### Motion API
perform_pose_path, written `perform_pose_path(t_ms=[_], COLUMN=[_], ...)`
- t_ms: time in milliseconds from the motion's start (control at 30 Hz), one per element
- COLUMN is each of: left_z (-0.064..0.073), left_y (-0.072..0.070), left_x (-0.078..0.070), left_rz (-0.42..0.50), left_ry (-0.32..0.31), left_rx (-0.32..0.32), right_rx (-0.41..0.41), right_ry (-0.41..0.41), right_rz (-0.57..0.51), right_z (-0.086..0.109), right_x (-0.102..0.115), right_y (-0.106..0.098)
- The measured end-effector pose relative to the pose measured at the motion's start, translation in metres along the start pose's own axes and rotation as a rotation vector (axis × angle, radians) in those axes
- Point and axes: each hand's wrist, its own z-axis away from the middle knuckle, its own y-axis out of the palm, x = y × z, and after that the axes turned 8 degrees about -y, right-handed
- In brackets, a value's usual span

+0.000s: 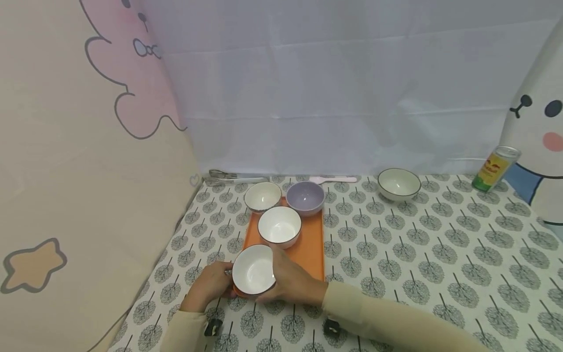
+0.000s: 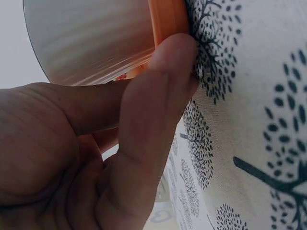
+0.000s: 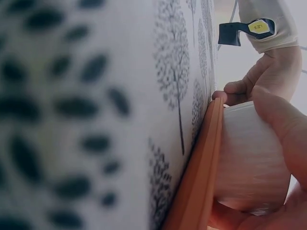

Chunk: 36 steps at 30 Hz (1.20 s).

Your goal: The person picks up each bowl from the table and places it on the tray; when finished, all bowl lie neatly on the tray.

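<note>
A white bowl with a dark rim (image 1: 253, 270) sits on the near left corner of an orange tray (image 1: 311, 239). My right hand (image 1: 292, 278) grips this bowl from the right, thumb at its near side and fingers round the far side. At the tray's near left corner, my left hand (image 1: 212, 283) pinches the tray edge, its fingertips (image 2: 175, 52) low against the rim, close beside the bowl. Farther back on the tray stand a second white bowl (image 1: 279, 226), a cream bowl (image 1: 262, 197) and a purple bowl (image 1: 305, 198).
Behind the tray lie a whisk (image 1: 222, 174) and a pink utensil (image 1: 334, 180). A pale bowl (image 1: 399, 183) stands at the back right, with a yellow-and-green can (image 1: 494, 168) beyond it. A curtain (image 1: 334, 98) hangs along the table's back edge.
</note>
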Motion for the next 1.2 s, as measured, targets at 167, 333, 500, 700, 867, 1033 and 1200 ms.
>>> perform_pose_path(t_ms=[167, 333, 500, 700, 867, 1033, 1200], left_z=[0.000, 0.000, 0.001, 0.001, 0.001, 0.000, -0.001], left_y=[-0.001, -0.001, -0.001, -0.001, -0.001, -0.001, -0.002], left_x=[0.001, 0.002, 0.002, 0.002, 0.001, 0.001, 0.002], left_rz=[-0.017, -0.055, -0.035, -0.029, -0.033, -0.046, 0.006], left_ry=[0.026, 0.076, 0.074, 0.037, 0.028, 0.039, 0.039], left_rx=[-0.023, -0.054, -0.051, -0.031, -0.011, -0.016, -0.002], right_rx=[0.046, 0.077, 0.074, 0.055, 0.039, 0.017, 0.015], right_ry=[0.063, 0.073, 0.043, 0.011, -0.020, -0.057, 0.013], right_rz=[0.112, 0.164, 0.192, 0.248, 0.219, 0.148, 0.188], right_z=[-0.002, -0.005, -0.007, -0.006, -0.003, 0.002, 0.014], right_x=[0.002, 0.003, 0.003, 0.002, -0.001, -0.003, 0.000], right_y=[0.001, 0.000, -0.001, -0.001, -0.002, -0.008, -0.025])
